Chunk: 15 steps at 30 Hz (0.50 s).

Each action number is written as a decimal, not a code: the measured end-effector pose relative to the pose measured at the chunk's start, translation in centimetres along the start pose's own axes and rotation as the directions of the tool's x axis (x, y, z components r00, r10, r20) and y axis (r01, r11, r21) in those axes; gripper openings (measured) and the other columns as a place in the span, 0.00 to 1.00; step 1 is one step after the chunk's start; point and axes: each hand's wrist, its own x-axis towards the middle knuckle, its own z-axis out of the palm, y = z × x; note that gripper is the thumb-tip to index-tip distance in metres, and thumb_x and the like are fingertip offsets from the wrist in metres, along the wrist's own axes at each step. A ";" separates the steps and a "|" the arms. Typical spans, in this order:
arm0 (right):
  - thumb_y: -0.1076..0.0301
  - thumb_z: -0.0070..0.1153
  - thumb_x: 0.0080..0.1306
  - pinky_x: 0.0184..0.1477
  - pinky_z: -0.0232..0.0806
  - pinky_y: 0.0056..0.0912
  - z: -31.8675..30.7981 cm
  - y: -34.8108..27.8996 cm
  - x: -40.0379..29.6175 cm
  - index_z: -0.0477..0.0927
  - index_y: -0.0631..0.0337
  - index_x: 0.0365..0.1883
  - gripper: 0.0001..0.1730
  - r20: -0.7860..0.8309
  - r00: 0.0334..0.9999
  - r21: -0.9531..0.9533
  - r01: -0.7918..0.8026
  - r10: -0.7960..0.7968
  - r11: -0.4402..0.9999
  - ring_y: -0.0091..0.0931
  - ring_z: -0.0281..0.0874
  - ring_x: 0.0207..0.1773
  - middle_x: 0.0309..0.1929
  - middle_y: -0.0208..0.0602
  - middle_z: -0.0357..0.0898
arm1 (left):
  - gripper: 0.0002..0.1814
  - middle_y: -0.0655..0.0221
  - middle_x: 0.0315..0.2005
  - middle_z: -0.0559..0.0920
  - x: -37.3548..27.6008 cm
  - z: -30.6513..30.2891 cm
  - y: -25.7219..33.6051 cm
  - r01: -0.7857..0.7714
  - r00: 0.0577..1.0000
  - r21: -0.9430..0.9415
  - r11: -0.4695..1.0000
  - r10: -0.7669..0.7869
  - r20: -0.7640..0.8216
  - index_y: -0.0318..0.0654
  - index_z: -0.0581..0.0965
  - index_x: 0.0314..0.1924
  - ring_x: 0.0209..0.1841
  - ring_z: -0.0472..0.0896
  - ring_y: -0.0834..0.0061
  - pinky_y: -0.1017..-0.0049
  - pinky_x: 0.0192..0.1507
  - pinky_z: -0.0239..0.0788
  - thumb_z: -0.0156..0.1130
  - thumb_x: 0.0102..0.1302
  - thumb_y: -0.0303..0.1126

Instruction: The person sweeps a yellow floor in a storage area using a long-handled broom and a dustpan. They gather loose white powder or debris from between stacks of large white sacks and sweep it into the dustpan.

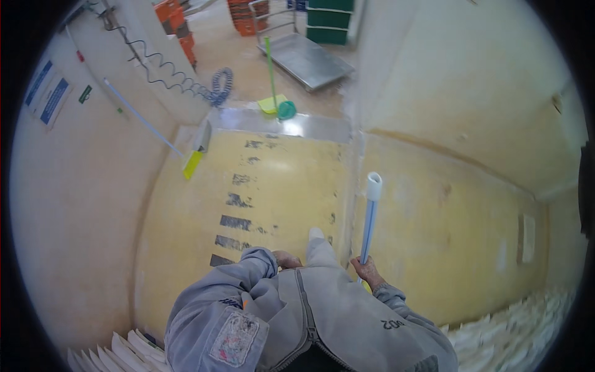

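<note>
My right hand (368, 271) is closed around a light blue pole (369, 228) with a white end piece (373, 186). The pole rises in front of me, and a bit of yellow shows below that hand, mostly hidden by my grey jacket (348, 316). Close to my waist is my left hand (288, 259); jacket and sleeve cover part of it, so its fingers do not show clearly. One white shoe (316, 233) is forward on the yellow floor (288, 195).
A blue-handled tool (139, 114) with a yellow head leans on the left wall. Past the metal threshold strip (320, 128) are a green-handled tool (270, 65), a platform trolley (307, 60) and green crates (329, 21). A coiled hose (222, 86) hangs by the doorway. Stacked pale items (516, 330) lie behind right.
</note>
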 end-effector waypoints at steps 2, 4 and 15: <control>0.56 0.56 0.60 0.24 0.63 0.36 0.3 -8.3 7.7 0.73 0.62 0.14 0.21 0.059 0.986 0.182 0.143 -0.156 0.973 0.24 0.68 0.17 0.12 0.33 0.67 | 0.23 0.68 0.38 0.82 0.8 -6.2 -2.6 -0.115 0.976 -0.052 0.992 0.103 -0.194 0.33 0.78 0.50 0.40 0.78 0.73 0.72 0.41 0.70 0.56 0.65 0.44; 0.53 0.58 0.58 0.31 0.67 0.38 -1.1 -13.8 14.6 0.76 0.64 0.21 0.20 0.123 0.985 0.217 0.092 -0.121 0.972 0.31 0.73 0.25 0.19 0.40 0.72 | 0.19 0.71 0.32 0.81 -0.6 -11.7 -0.6 -0.252 0.934 -0.178 0.951 0.191 -0.303 0.35 0.78 0.47 0.35 0.77 0.78 0.75 0.37 0.70 0.58 0.65 0.43; 0.60 0.57 0.60 0.22 0.57 0.35 -6.3 -29.8 45.9 0.70 0.63 0.14 0.20 0.089 0.957 0.198 0.255 -0.277 0.946 0.22 0.58 0.17 0.12 0.33 0.61 | 0.12 0.75 0.26 0.77 -10.1 -45.0 7.9 -0.529 0.622 -0.342 0.776 0.080 -0.779 0.41 0.77 0.39 0.27 0.73 0.85 0.83 0.30 0.66 0.58 0.67 0.42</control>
